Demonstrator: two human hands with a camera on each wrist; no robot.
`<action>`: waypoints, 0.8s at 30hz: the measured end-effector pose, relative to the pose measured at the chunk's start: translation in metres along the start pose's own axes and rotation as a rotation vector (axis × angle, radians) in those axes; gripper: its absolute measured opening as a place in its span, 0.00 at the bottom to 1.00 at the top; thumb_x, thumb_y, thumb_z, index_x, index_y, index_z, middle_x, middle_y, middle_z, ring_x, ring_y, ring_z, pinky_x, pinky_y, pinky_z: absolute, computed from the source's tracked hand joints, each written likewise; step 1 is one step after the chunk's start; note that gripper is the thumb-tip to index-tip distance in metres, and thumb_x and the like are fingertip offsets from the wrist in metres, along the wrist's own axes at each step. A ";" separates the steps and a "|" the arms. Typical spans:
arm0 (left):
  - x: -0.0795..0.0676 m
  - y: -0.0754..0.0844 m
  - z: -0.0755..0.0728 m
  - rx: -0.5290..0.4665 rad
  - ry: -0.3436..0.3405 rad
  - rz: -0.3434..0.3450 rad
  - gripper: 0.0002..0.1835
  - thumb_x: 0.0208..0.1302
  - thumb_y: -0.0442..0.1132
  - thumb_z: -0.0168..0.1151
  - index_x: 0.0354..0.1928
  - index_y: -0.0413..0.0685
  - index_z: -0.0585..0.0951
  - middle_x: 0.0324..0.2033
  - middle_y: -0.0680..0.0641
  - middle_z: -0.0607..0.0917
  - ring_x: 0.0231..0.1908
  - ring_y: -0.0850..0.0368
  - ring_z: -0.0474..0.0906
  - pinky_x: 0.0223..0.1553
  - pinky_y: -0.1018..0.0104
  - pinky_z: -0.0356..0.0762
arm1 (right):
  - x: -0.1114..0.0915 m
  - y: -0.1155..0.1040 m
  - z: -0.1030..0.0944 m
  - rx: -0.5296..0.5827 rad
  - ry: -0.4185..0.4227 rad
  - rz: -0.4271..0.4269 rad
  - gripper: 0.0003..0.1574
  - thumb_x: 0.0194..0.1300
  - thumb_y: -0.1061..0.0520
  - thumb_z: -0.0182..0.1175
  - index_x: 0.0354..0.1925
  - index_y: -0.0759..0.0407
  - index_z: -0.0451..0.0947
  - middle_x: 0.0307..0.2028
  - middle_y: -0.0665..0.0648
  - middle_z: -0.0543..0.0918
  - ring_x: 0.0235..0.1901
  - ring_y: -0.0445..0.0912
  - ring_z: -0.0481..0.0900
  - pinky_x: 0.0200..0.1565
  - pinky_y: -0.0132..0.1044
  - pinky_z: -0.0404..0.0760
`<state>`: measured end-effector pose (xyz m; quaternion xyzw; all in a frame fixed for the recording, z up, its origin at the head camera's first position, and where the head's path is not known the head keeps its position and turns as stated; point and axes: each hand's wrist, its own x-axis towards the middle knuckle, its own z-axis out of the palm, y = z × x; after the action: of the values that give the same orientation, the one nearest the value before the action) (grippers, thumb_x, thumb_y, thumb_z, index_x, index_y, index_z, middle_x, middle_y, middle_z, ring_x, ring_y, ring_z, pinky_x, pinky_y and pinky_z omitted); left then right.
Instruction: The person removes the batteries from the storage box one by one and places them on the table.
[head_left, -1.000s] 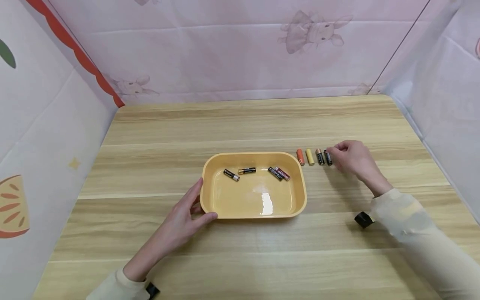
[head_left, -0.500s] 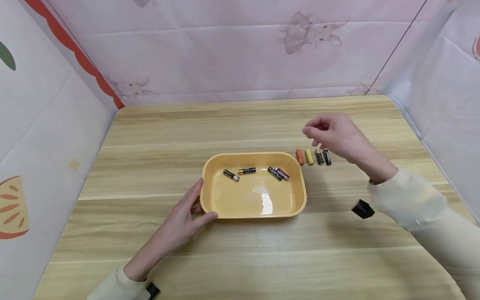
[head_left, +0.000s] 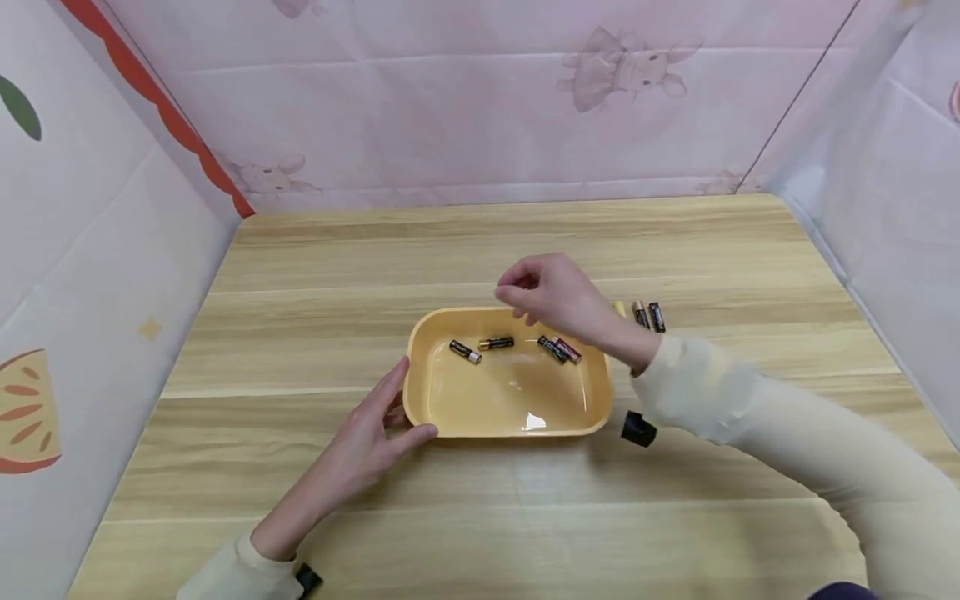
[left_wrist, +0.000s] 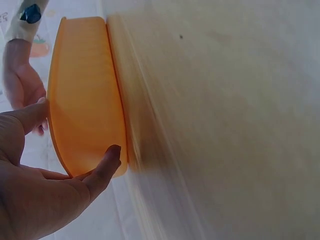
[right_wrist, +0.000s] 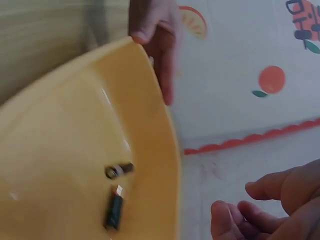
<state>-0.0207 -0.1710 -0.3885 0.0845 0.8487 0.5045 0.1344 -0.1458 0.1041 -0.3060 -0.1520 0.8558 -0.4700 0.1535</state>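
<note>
My left hand [head_left: 367, 429] holds the left end of a yellow plastic tray [head_left: 498, 408]; its thumb is at the near rim and its fingers lie along the outer wall. Inside the tray are several batteries: a black one [head_left: 465, 352], a black and gold one [head_left: 497, 342], and a dark one beside a red one [head_left: 569, 351]. Over the far rim hovers my right hand [head_left: 562, 296], its fingers loosely bent. The right wrist view shows its thumb and fingers [right_wrist: 262, 189] apart with nothing between them.
To the right of the tray, a row on the wooden table [head_left: 480, 517] shows a yellow battery [head_left: 619, 308], a black and copper one [head_left: 641, 314] and a black one [head_left: 657, 317]. The right arm hides the row's orange battery. Printed cloth walls [head_left: 450, 125] surround the table.
My right hand has left the black battery at the row's right end, risen, and moved left over the tray's far rim. The left hand and the tray have stayed in place.
</note>
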 end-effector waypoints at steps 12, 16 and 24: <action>-0.001 -0.001 -0.003 -0.024 -0.016 -0.003 0.52 0.66 0.37 0.73 0.82 0.41 0.49 0.77 0.34 0.58 0.64 0.42 0.77 0.60 0.59 0.80 | 0.026 0.015 0.062 0.011 -0.131 0.025 0.09 0.71 0.63 0.64 0.44 0.70 0.85 0.33 0.66 0.87 0.29 0.58 0.85 0.31 0.36 0.87; -0.001 -0.002 -0.003 -0.038 -0.021 0.006 0.52 0.67 0.36 0.73 0.82 0.41 0.48 0.77 0.34 0.58 0.64 0.41 0.76 0.59 0.59 0.81 | 0.028 0.020 0.074 -0.127 -0.141 -0.030 0.08 0.70 0.62 0.65 0.33 0.66 0.86 0.24 0.61 0.86 0.18 0.44 0.79 0.23 0.26 0.72; -0.002 -0.002 -0.003 -0.060 -0.033 -0.002 0.53 0.67 0.37 0.72 0.83 0.42 0.47 0.78 0.35 0.57 0.65 0.41 0.75 0.59 0.61 0.81 | 0.029 0.027 0.086 -0.230 -0.143 -0.069 0.27 0.63 0.64 0.67 0.14 0.53 0.67 0.11 0.46 0.73 0.12 0.37 0.68 0.19 0.26 0.63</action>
<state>-0.0200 -0.1748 -0.3888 0.0880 0.8308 0.5283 0.1516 -0.1404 0.0413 -0.3762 -0.2309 0.8853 -0.3617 0.1793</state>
